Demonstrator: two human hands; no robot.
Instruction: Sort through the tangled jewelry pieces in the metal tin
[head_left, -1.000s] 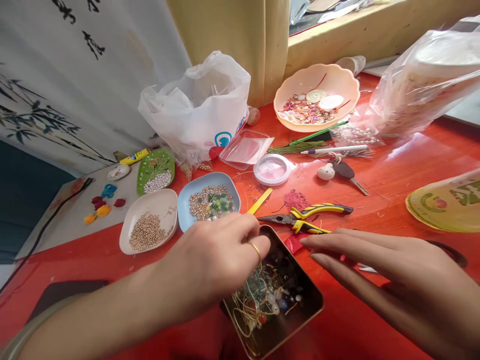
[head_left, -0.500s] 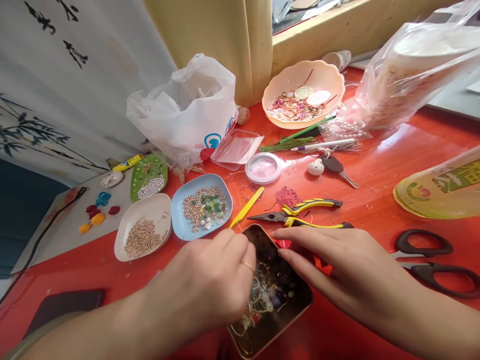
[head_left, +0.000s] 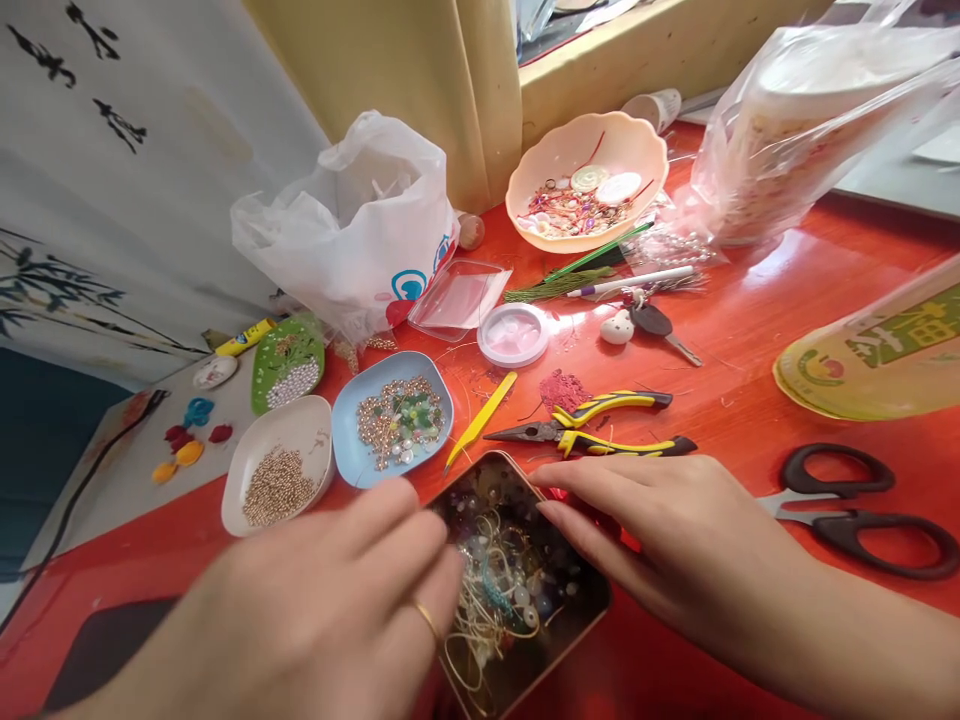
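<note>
Presently: dark rectangular metal tin point(head_left: 592, 600) of tangled gold wire and beads, unsorted; left hand point(head_left: 315, 620) loosely curled, fingertips inside, grasp unclear; right hand point(head_left: 667, 540) flat, released, beside its rim.

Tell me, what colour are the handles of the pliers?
The pliers have yellow-and-black handles, clear in the head view, beyond the right hand.

I have one view only, from the camera on the wearer's head, looking forward and down across the red worktop point(head_left: 750, 330) from close above its near edge. It sits so near that the left hand point(head_left: 315, 620) and right hand point(head_left: 675, 540) fill the bottom of the frame around the tin point(head_left: 517, 590). The view faces the far wall, where a curtain point(head_left: 420, 80) hangs, and it tilts so that the worktop slopes down toward the left.
</note>
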